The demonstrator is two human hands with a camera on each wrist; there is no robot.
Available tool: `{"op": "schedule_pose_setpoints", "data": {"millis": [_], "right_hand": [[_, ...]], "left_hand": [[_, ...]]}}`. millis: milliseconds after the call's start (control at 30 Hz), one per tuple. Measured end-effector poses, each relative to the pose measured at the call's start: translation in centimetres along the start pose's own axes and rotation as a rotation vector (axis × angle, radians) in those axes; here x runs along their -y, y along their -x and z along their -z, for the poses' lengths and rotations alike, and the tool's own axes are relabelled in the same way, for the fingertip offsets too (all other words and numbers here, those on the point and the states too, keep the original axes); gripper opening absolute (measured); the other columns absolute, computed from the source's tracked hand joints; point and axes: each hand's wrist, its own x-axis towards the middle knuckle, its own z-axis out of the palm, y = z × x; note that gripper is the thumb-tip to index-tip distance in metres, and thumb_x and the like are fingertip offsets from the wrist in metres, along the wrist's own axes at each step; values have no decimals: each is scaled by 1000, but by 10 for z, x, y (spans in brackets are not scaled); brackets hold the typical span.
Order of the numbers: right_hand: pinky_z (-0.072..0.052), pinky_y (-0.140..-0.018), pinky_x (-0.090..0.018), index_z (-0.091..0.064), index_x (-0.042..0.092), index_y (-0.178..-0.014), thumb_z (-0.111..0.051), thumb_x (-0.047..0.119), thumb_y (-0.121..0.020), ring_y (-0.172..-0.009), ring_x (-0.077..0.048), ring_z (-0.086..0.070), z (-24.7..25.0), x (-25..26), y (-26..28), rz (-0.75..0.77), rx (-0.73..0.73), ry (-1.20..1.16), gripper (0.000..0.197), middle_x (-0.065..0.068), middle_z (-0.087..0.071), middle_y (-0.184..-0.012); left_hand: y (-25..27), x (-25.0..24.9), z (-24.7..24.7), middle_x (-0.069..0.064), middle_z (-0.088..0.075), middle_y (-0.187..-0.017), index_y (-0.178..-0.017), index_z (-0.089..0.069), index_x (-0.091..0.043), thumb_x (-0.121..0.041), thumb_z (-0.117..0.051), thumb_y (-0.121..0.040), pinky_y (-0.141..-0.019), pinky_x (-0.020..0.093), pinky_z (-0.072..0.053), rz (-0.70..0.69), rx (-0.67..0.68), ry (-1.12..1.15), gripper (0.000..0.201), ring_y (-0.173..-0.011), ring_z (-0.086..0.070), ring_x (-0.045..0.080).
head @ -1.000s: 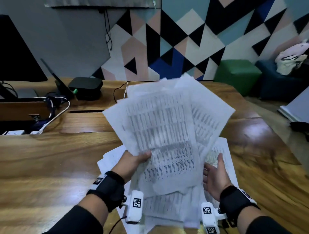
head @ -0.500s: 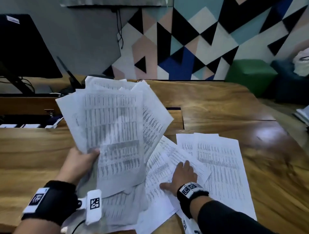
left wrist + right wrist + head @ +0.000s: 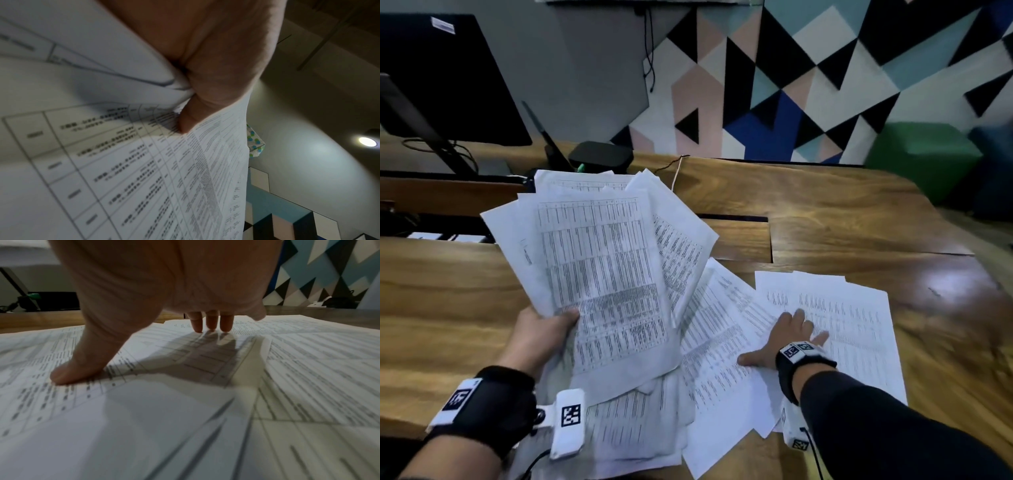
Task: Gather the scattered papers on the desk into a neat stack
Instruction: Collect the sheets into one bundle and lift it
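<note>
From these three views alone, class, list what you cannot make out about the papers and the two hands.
- Printed text on the held bundle: too small in the head view, blurred in the left wrist view.
- Left hand fingers: behind the bundle in the head view.
- Sheet count of the papers on the desk: they overlap.
- Right hand little finger: cut off by the palm in the right wrist view.

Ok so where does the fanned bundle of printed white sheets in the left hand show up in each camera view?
Head: the fanned bundle of printed white sheets is left of centre, held up over the wooden desk by the left hand.
Left wrist: bundle fills the left side, pinched under the thumb.
Right wrist: not clearly in it; only loose sheets under the right hand.
Shared landmark: the geometric triangle-patterned wall.
</note>
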Motion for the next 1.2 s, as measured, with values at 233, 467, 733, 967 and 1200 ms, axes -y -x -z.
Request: {"op": "schedule_pose_setpoints", "data": {"millis": [233, 467, 733, 967, 1200], "right_hand": [[-25, -108, -59, -25, 16, -138, -74, 77, -31, -135, -31, -33, 12, -7, -8, -28, 15, -26, 132, -9, -39, -140], [-49, -65, -28, -54, 13, -95, -57, 20, -85, -68, -19, -55, 8, 2, 0, 109, -11, -342, 12, -2, -58, -81], [-48, -73, -32, -60, 0, -111, -54, 10, -85, -93, -34, -61, 11, -119, 15, -275, -107, -534, 28, -19, -63, -111], [-49, -93, -44, -37, 0, -129, -79, 78, -17, -115, -37, -48, -22, -159, 5, -605, -75, -441, 142, -18, -47, -128], [-53, -75, -31, -60, -2, -110, -86, 62, -43, -84, -29, -63, -4, -146, 15, -468, -8, -438, 96, -12, -66, -101]], "left_hand": [[-3, 1, -14, 16, -71, -101, -114, -64, 4, -1, -66, -88, -88, 40, -52, 30, -14, -40, 26, -83, -67, 26], [-3, 5, -24, 15, -71, -100, -113, -65, 1, -6, -69, -86, -87, 42, -53, 45, -19, -84, 28, -82, -67, 27], [8, -1, -35, 8, -78, -81, -94, -67, -2, -3, -66, -87, -65, 28, -58, 104, 185, 115, 7, -71, -74, 19], [-46, 82, -61, 27, -66, -123, -123, -62, 8, -18, -87, -59, -106, 57, -43, 504, 324, 250, 73, -119, -61, 42], [-1, 100, -84, 20, -67, -85, -106, -60, 7, 3, -67, -83, -69, 38, -55, 465, 130, 68, 24, -74, -64, 32]]}}
